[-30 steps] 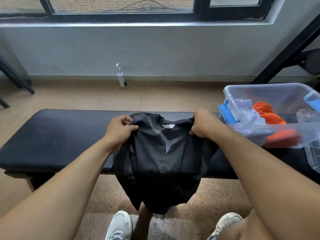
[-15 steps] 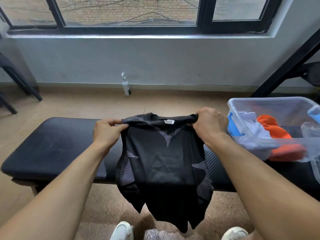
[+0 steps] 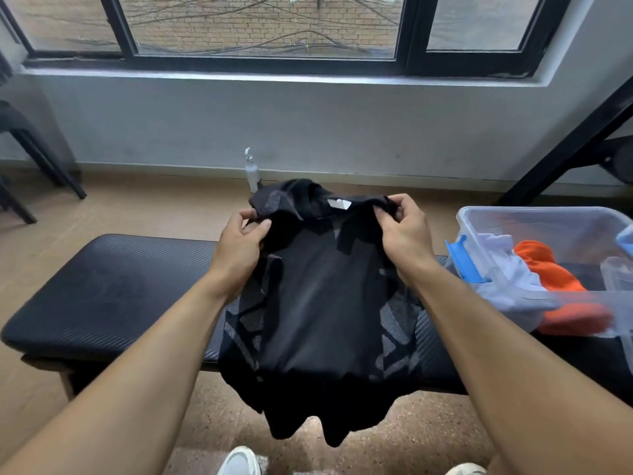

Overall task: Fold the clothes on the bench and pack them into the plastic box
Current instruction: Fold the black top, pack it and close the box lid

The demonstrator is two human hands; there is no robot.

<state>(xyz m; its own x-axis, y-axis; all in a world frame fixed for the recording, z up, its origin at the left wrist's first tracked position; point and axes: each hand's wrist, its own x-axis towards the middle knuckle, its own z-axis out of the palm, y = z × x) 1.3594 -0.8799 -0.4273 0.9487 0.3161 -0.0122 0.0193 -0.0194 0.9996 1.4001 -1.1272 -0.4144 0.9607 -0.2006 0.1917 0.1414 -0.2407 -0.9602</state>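
In front of me the black padded tabletop (image 3: 113, 289) carries the clear plastic box (image 3: 534, 217) at its right end, while the black shirt (image 3: 322, 303) drapes over its near edge.

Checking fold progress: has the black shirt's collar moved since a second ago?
Yes. The black shirt has been lifted: its collar now overlaps the spray bottle base, earlier well below it.

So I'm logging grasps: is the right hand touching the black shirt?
Touching. The head view shows the right hand pinching the black shirt at its shoulder edge, fingers curled over the fabric.
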